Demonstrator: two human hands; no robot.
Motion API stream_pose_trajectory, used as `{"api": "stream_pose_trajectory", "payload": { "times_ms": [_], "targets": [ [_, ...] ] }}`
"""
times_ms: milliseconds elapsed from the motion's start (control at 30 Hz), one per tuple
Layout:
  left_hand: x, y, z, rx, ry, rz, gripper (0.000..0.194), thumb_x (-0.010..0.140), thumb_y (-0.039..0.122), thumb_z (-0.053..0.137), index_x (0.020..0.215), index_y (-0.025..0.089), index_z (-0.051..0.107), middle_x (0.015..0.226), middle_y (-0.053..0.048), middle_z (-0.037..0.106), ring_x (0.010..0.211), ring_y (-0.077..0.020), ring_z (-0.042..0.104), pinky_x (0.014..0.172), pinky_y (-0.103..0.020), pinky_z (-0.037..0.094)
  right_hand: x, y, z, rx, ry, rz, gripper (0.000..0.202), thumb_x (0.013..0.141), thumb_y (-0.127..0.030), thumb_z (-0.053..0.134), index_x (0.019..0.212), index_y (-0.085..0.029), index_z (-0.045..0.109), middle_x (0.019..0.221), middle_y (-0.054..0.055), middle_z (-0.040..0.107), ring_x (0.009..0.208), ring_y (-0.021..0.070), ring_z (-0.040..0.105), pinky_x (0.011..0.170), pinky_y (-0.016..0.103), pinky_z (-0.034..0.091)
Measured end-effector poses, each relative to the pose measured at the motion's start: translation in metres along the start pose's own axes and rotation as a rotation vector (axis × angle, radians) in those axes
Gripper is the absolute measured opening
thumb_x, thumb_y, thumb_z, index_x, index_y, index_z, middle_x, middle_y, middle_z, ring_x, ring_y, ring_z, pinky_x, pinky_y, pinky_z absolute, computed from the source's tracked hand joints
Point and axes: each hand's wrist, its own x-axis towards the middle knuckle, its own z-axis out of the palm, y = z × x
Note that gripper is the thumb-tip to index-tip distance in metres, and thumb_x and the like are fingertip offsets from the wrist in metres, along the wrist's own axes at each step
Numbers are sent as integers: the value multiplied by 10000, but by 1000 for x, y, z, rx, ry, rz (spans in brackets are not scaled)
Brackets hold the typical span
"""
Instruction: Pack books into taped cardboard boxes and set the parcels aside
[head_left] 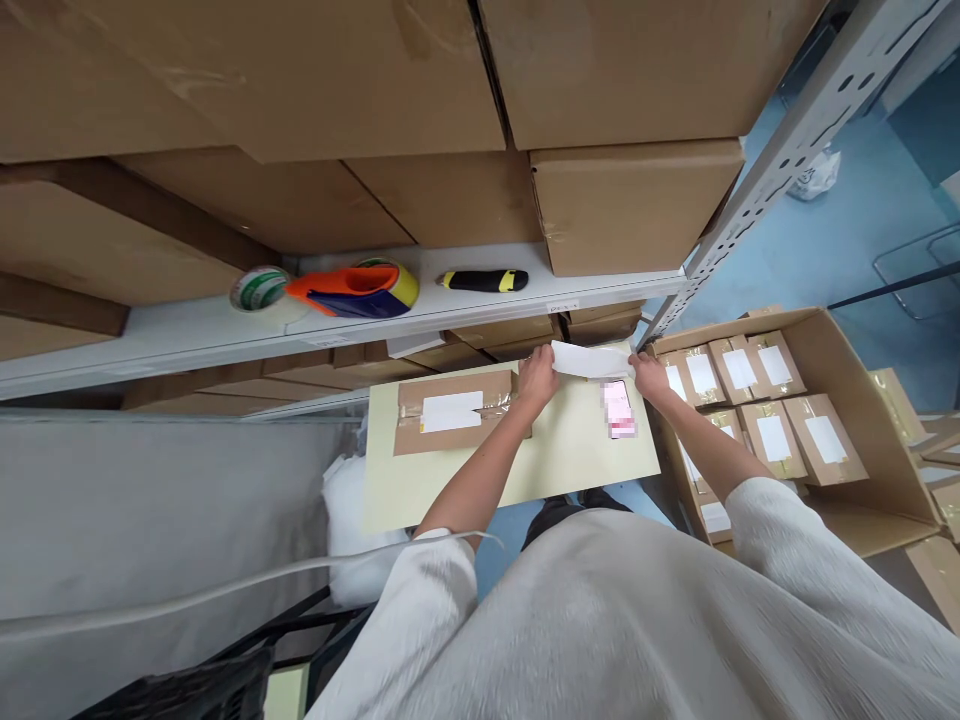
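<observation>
A white paper strip (591, 360) is stretched between my two hands over the far edge of the pale yellow board (562, 455). My left hand (538, 377) pinches its left end, and my right hand (649, 376) pinches the right end. Below the strip, a pink and white item (619, 410), blurred out, lies on the board. To the left of my left hand lies a flat brown carton (412, 418) with clear tape and a white label (451, 411); my left forearm crosses in front of its right part.
On the shelf (442, 262) ahead lie a tape roll (259, 288), an orange and blue tape dispenser (356, 290) and a black-yellow cutter (484, 281). At the right stands a large open box (889, 495) with several labelled cartons. A grey cable (247, 583) crosses the lower left.
</observation>
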Motion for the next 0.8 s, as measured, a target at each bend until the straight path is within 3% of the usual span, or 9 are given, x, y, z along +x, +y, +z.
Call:
{"api": "stream_pose_trajectory", "payload": {
  "times_ms": [300, 467, 633, 800],
  "targets": [
    [-11, -10, -12, -54, 53, -15, 369, 854, 3, 563, 1118, 261, 550, 1183, -105, 659, 1134, -314, 643, 1000, -441, 456, -4, 1, 1, -76, -28, 41, 499, 969, -97, 451, 1429, -121, 643, 1373, 261, 655, 1283, 382, 609, 1093, 498, 397],
    [-21, -10, -13, -190, 82, 9, 361, 860, 20, 576, 1115, 274, 539, 1190, -69, 651, 1002, -245, 646, 907, -368, 480, -13, -8, -6, -87, 41, 28, 482, 983, -113, 444, 1411, -119, 667, 1609, 247, 510, 1437, 407, 489, 1152, 517, 371],
    [-36, -10, -18, -391, 100, -27, 372, 845, 34, 586, 1137, 262, 561, 1258, -54, 630, 868, -182, 648, 847, -332, 514, -21, -38, -13, -14, 99, -149, 440, 1035, -212, 461, 1411, -155, 680, 1634, 202, 510, 1439, 399, 475, 1172, 534, 374],
    [-58, -18, -31, -522, 175, -121, 492, 806, 51, 629, 1254, 251, 588, 1288, -61, 630, 821, -152, 648, 822, -313, 540, -27, -92, -11, 165, 87, -333, 458, 1010, -394, 657, 1430, -211, 656, 1543, 158, 595, 1379, 362, 552, 1152, 494, 427]
  ]
}}
